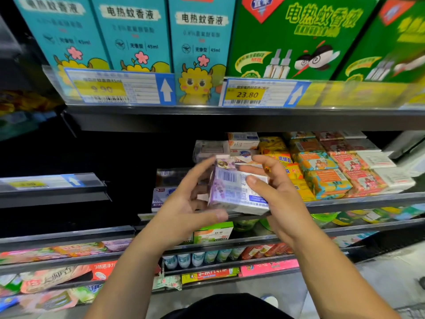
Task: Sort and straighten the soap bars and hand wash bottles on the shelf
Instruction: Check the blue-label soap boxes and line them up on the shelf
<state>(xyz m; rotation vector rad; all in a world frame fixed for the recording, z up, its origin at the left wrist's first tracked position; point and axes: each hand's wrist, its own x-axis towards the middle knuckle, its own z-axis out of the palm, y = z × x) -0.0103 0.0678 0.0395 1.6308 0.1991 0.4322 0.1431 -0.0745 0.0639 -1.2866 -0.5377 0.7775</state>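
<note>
Tilted lavender soap box (238,192), barcode up, before stacked soap bars (326,171).

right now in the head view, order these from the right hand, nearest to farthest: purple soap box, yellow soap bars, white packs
1. purple soap box, held in the right hand
2. yellow soap bars, stacked just right of it
3. white packs, far right end of the row
</note>
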